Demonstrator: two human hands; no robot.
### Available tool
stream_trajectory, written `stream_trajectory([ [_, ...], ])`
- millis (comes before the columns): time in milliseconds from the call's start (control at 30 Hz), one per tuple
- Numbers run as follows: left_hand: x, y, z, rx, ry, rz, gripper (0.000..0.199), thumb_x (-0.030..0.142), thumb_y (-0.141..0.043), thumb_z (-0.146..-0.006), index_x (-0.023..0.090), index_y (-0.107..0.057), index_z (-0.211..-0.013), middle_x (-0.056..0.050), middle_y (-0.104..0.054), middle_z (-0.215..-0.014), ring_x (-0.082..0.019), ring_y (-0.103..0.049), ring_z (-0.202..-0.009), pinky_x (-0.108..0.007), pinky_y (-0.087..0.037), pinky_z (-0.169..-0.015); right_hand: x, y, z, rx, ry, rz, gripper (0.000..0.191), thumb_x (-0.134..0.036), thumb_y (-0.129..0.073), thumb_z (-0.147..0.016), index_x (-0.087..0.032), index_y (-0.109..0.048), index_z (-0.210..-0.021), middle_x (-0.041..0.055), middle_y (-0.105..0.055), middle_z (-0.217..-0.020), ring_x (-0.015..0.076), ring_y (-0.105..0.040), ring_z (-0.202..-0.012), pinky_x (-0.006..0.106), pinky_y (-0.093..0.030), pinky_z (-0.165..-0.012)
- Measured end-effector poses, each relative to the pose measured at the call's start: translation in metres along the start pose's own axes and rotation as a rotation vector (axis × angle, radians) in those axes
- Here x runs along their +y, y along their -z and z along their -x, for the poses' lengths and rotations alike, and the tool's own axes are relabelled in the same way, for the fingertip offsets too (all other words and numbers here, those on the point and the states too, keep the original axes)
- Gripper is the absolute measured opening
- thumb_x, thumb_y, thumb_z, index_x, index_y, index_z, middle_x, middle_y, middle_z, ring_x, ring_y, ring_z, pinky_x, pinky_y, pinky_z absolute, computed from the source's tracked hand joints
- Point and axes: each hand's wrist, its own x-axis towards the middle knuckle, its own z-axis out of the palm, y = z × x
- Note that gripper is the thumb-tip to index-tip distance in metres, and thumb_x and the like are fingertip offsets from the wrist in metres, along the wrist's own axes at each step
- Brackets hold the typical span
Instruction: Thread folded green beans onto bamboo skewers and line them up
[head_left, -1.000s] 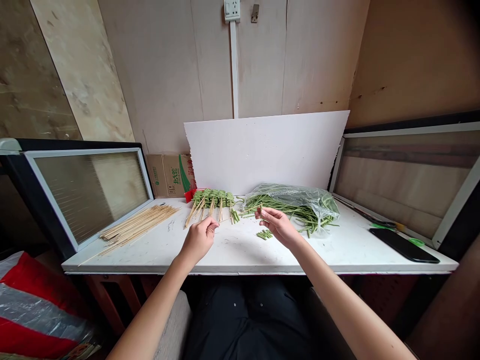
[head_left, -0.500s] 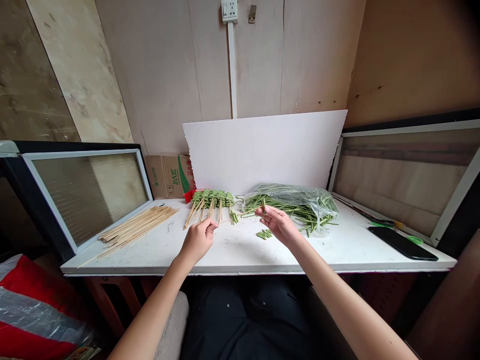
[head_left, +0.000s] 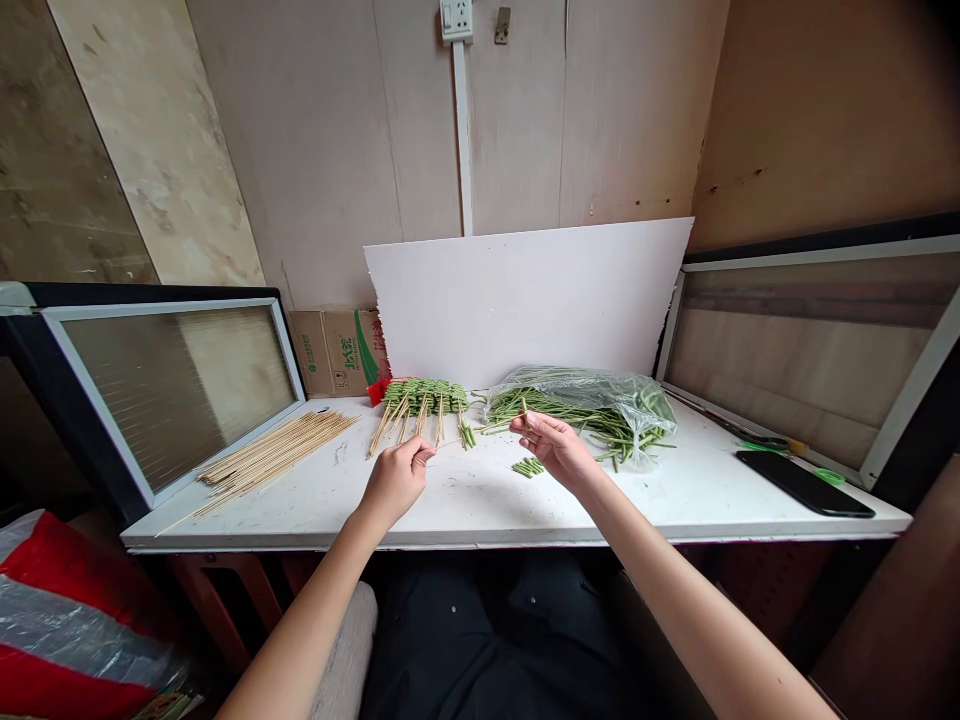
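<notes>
My left hand point(head_left: 396, 480) pinches a thin bamboo skewer point(head_left: 445, 443) that points to the right. Close to the skewer's far end is a small cluster of cut green stalk pieces point(head_left: 467, 434); whether they are threaded on it I cannot tell. My right hand point(head_left: 555, 443) holds a short green stalk piece point(head_left: 525, 407) upright between thumb and fingers, apart from the cluster. Below it, a few more cut pieces point(head_left: 528, 467) lie on the white table point(head_left: 480, 510). Behind my left hand rest several finished skewers point(head_left: 424, 397) of green pieces in rows.
Loose bamboo skewers point(head_left: 277, 450) lie at the left. A clear plastic bag point(head_left: 592, 385) of long green stalks sits at the back right. A black phone point(head_left: 804, 484) lies near the right edge beside green-handled scissors point(head_left: 829, 478). A white board point(head_left: 529, 305) and cardboard box point(head_left: 334, 350) stand behind.
My right hand has barely moved; the green stalk piece in its fingers has tilted slightly left. My left hand stays nearly still with the skewer. The camera view has shifted a little.
</notes>
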Motion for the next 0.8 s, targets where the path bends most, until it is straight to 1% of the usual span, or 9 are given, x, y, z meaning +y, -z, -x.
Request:
stream_trajectory([
  [300,0.0005,0.0005,-0.0001,0.007,-0.005,-0.023,0.023,0.025,-0.051,-0.102,0.022,-0.066,-0.085,-0.001,-0.066,-0.068,-0.017,-0.056,-0.061,-0.027,-0.038,-0.062,0.0039,0.0035,-0.0007,-0.032,0.007,-0.007,0.022,-0.045,-0.084,-0.086,-0.028,-0.081,-0.101,0.0045,-0.078,-0.109,0.0239,-0.067,-0.114,0.032,-0.049,-0.084],
  [433,0.0002,0.0002,0.0002,0.005,-0.004,-0.026,0.024,0.026,-0.050,-0.103,0.022,-0.066,-0.085,-0.001,-0.067,-0.069,-0.017,-0.057,-0.062,-0.027,-0.038,-0.061,0.0040,0.0035,-0.0009,-0.022,0.003,0.000,0.025,-0.046,-0.084,-0.085,-0.027,-0.080,-0.101,0.0048,-0.078,-0.110,0.0242,-0.067,-0.114,0.032,-0.049,-0.085],
  [633,-0.0010,-0.0005,0.0003,0.002,-0.009,-0.036,0.024,0.025,-0.049,-0.103,0.022,-0.066,-0.086,0.000,-0.066,-0.069,-0.016,-0.057,-0.060,-0.027,-0.038,-0.061,0.0018,0.0001,0.0001,-0.014,0.005,-0.001,0.027,-0.047,-0.087,-0.081,-0.027,-0.080,-0.098,0.0053,-0.079,-0.106,0.0248,-0.067,-0.111,0.031,-0.049,-0.081],
  [800,-0.0008,0.0000,0.0000,0.012,-0.017,-0.037,0.024,0.027,-0.050,-0.103,0.022,-0.066,-0.086,-0.001,-0.068,-0.070,-0.017,-0.059,-0.062,-0.026,-0.040,-0.061,0.0020,-0.0004,0.0008,-0.018,0.009,0.011,0.026,-0.048,-0.085,-0.083,-0.027,-0.080,-0.098,0.0050,-0.079,-0.107,0.0251,-0.067,-0.112,0.031,-0.051,-0.082],
])
